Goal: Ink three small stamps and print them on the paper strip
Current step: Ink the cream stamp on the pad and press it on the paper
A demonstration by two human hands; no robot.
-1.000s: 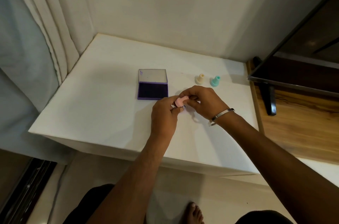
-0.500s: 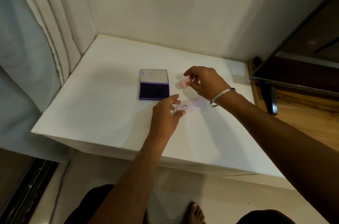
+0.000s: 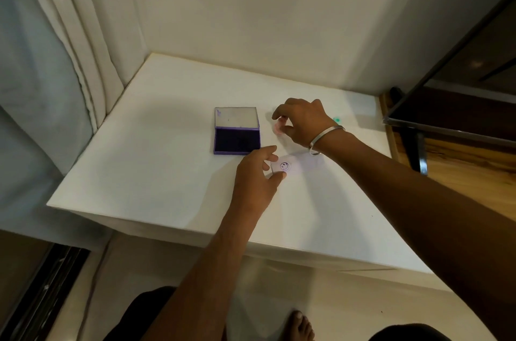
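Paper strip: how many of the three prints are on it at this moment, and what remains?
Done: one print, a purple smiley face, shows on the paper strip, which the left hand pins to the table. In hand: the right hand holds the pink stamp beside the open ink pad. Left: two prints; only the green stamp peeks out behind the wrist.

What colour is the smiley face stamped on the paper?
Purple. The smiley print on the paper strip shows in the head view, by the left hand.
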